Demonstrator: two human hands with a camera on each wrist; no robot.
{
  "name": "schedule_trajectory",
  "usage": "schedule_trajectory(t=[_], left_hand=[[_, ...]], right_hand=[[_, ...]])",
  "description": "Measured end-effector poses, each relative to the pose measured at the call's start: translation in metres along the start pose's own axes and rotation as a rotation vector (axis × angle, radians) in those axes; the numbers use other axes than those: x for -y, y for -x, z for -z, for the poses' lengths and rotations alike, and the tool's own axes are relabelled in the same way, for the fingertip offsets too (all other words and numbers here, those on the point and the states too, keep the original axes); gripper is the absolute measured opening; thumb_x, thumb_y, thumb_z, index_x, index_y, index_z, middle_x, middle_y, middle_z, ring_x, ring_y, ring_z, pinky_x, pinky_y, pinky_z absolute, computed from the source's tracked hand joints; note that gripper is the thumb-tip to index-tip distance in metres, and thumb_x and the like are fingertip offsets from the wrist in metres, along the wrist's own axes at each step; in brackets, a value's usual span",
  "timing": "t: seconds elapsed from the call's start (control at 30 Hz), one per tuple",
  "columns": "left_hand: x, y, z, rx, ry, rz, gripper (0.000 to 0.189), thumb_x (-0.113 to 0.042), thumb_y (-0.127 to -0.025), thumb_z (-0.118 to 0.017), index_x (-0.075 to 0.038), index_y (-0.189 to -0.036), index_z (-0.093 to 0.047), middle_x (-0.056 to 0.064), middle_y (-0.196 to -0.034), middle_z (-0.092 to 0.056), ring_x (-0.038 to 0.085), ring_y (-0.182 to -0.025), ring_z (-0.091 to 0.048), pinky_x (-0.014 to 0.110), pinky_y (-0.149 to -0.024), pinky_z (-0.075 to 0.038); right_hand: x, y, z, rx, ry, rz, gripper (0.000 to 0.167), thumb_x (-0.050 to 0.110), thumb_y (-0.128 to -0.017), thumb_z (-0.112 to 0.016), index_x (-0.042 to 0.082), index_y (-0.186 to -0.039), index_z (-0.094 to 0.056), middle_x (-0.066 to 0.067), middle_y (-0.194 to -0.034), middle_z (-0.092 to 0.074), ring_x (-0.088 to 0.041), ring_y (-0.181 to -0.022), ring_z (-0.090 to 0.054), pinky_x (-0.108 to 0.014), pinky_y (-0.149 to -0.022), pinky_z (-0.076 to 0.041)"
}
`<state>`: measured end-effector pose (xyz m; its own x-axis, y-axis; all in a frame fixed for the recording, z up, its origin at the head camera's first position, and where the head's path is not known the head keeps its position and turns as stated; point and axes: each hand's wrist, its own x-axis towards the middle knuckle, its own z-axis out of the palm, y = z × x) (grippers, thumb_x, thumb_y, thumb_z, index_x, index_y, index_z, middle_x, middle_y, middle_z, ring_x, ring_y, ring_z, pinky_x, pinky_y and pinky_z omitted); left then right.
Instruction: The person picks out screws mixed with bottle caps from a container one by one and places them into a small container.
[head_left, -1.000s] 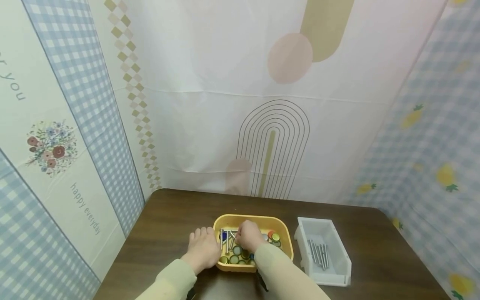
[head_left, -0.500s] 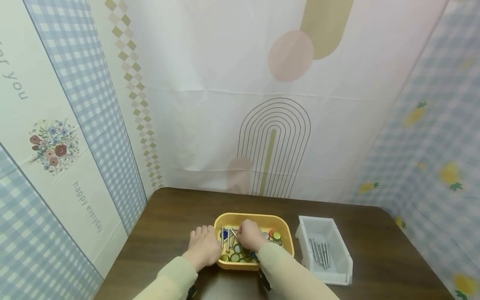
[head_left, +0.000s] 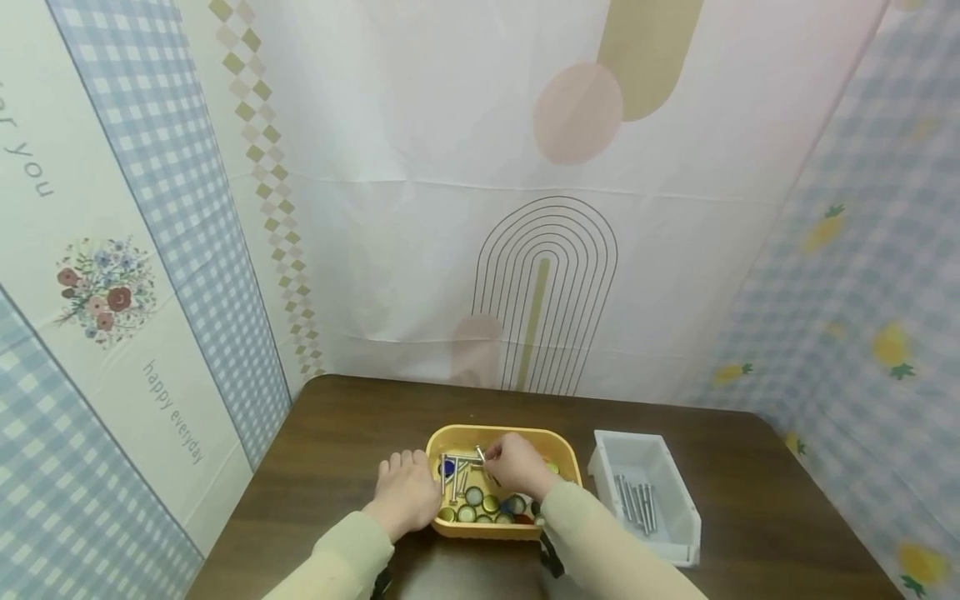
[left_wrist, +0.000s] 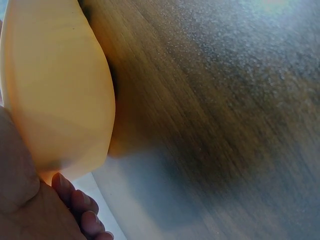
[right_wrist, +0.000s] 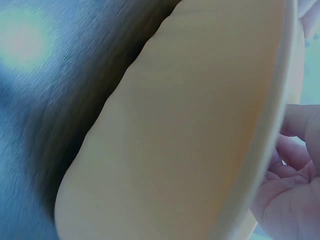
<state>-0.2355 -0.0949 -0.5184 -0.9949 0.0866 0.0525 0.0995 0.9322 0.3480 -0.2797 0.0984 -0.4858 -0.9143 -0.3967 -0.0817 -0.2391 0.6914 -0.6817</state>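
A yellow plastic bin point(head_left: 517, 531) stands on the table, holding several metal bolts point(head_left: 453, 483) and bottle caps point(head_left: 474, 496). My left hand point(head_left: 408, 490) rests against the bin's left side, fingers pointing forward; the left wrist view shows its fingertips point(left_wrist: 86, 202) beyond the bin's end. Over the inside of the bin, my right hand point(head_left: 519, 463) pinches a bolt point(head_left: 481, 454), whose head end pokes out past the thumb and fingers. The bin's front wall point(right_wrist: 175, 120) hides part of this hand in the right wrist view.
Right of the yellow bin stands a white open-front bin point(head_left: 678, 533) with several bolts point(head_left: 637, 504) lying in it. Brown wood tabletop point(head_left: 360, 417) surrounds both. Patterned cloth point(head_left: 405, 250) hangs behind the table and along both sides.
My right hand has shifted a little to the right, turning so that a bolt shows in its fingertips. More caps near the front wall are uncovered. The left hand keeps its place.
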Motion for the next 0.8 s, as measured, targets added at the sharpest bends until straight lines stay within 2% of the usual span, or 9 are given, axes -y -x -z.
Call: schedule_trajectory(t=[0.1,0.17,0.23,0.3,0.43,0.67,0.8], left_hand=[[-0.001,0.000,0.001,0.007,0.008,-0.001,0.030,-0.027,-0.090,-0.057,0.000,-0.095,-0.048,0.012,-0.084,-0.042,0.030,-0.084,-0.039,0.049,-0.081,-0.032],[-0.001,0.000,0.000,0.011,0.010,-0.001,0.030,-0.027,-0.090,-0.057,0.000,-0.095,-0.048,0.011,-0.084,-0.042,0.030,-0.084,-0.039,0.049,-0.081,-0.032],[-0.001,0.000,0.001,0.013,0.015,-0.001,0.030,-0.027,-0.089,-0.057,0.000,-0.095,-0.048,0.011,-0.084,-0.042,0.030,-0.084,-0.039,0.049,-0.081,-0.032],[-0.001,0.001,0.002,0.016,0.018,0.001,0.029,-0.027,-0.089,-0.057,0.000,-0.096,-0.048,0.011,-0.084,-0.042,0.030,-0.084,-0.039,0.049,-0.081,-0.031],[0.000,0.001,0.002,0.019,0.027,0.002,0.030,-0.027,-0.089,-0.057,0.000,-0.096,-0.048,0.011,-0.084,-0.042,0.030,-0.084,-0.038,0.049,-0.081,-0.031],[0.002,0.000,0.001,0.015,0.028,0.006,0.031,-0.028,-0.089,-0.058,0.000,-0.096,-0.049,0.011,-0.084,-0.042,0.030,-0.084,-0.038,0.049,-0.080,-0.031],[0.001,0.001,0.001,0.008,0.028,0.002,0.030,-0.028,-0.089,-0.058,0.000,-0.095,-0.048,0.011,-0.084,-0.041,0.030,-0.083,-0.038,0.049,-0.080,-0.031]], right_hand=[[-0.005,0.004,0.008,0.007,-0.012,-0.007,0.029,0.004,-0.092,-0.057,0.005,-0.063,-0.056,0.003,-0.052,-0.046,-0.009,-0.044,-0.037,-0.025,-0.043,-0.032],[-0.007,0.007,0.013,0.013,-0.026,-0.015,0.018,0.005,-0.092,-0.059,0.002,-0.075,-0.066,-0.002,-0.063,-0.058,-0.011,-0.051,-0.047,-0.027,-0.046,-0.039],[-0.009,0.009,0.018,0.015,-0.047,-0.021,0.011,0.005,-0.091,-0.061,-0.001,-0.088,-0.069,-0.007,-0.075,-0.065,-0.015,-0.059,-0.055,-0.029,-0.051,-0.044],[-0.012,0.012,0.022,0.014,-0.059,-0.033,0.010,0.006,-0.091,-0.062,-0.001,-0.092,-0.068,-0.010,-0.082,-0.067,-0.018,-0.065,-0.060,-0.031,-0.054,-0.047],[-0.020,0.015,0.031,0.007,-0.097,-0.072,0.012,0.008,-0.090,-0.064,-0.002,-0.095,-0.068,-0.013,-0.082,-0.067,-0.022,-0.068,-0.063,-0.034,-0.058,-0.051],[-0.032,0.022,0.050,-0.025,-0.088,-0.114,0.016,0.011,-0.091,-0.064,-0.001,-0.100,-0.068,-0.012,-0.084,-0.067,-0.017,-0.068,-0.061,-0.034,-0.060,-0.052],[-0.040,0.028,0.060,-0.065,-0.117,-0.135,0.018,0.012,-0.091,-0.065,-0.002,-0.103,-0.067,-0.011,-0.087,-0.067,-0.021,-0.074,-0.064,-0.036,-0.064,-0.054]])
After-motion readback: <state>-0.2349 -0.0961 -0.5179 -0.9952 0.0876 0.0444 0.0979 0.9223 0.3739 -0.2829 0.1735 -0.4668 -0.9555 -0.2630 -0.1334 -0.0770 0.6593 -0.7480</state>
